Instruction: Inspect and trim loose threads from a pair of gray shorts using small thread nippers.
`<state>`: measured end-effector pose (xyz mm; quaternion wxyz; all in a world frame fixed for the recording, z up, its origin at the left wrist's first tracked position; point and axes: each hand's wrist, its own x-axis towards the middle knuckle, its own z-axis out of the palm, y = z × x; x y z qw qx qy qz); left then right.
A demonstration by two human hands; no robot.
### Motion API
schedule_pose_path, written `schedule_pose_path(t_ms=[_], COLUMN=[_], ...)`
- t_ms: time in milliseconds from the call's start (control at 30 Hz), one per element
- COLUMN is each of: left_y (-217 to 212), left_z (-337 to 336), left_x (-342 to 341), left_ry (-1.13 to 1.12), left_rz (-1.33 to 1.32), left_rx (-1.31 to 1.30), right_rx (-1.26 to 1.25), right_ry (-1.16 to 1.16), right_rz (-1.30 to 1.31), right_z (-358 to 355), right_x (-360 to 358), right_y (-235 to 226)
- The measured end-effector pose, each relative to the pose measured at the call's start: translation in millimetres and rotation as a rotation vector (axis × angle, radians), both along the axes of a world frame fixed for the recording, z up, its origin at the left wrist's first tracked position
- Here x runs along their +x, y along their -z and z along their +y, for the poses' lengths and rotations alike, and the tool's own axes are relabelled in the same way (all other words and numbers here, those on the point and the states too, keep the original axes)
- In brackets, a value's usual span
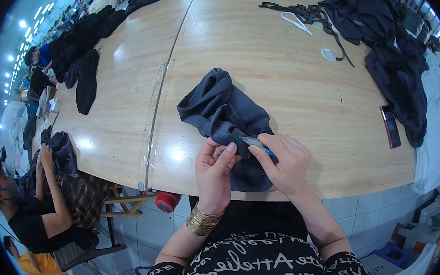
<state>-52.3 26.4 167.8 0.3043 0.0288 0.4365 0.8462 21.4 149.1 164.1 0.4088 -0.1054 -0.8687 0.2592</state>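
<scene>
Pale wood-grain worktop [336, 153] carries the dark garment [216, 98], bunched by the front edge, probably for easy reach. Boxes [420, 238] stand on the floor at lower right, contents unreadable. Both hands grasp: the left hand [216, 166] pinches a seamed fold, seemingly to steady it; the right hand [287, 163] grips blue-handled snips [252, 141], blades at that fold.

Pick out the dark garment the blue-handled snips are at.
The crumpled garment at centre, pinched by the left hand, with the snips in the right hand; other dark garments sit toward the table's edges.
</scene>
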Motion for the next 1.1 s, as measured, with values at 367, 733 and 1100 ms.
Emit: schedule_pose_path(t_ms=[367,733,1100], left_y=[15,24,32], left_z=[-16,-85,-19], left_x=[-18,-90,-110], left_ry=[0.023,-0.209,0.151], left_rz=[0.079,0.94,1.301], left_rx=[-0.108,-0.949,-0.792], right_rx=[-0.341,-0.638,-0.616], right_ry=[0.076,0.177,-0.188], right_rz=[0.063,-0.284,-0.225], right_z=[10,52,-27], right_x=[8,29,-19], right_y=[-5,32,24])
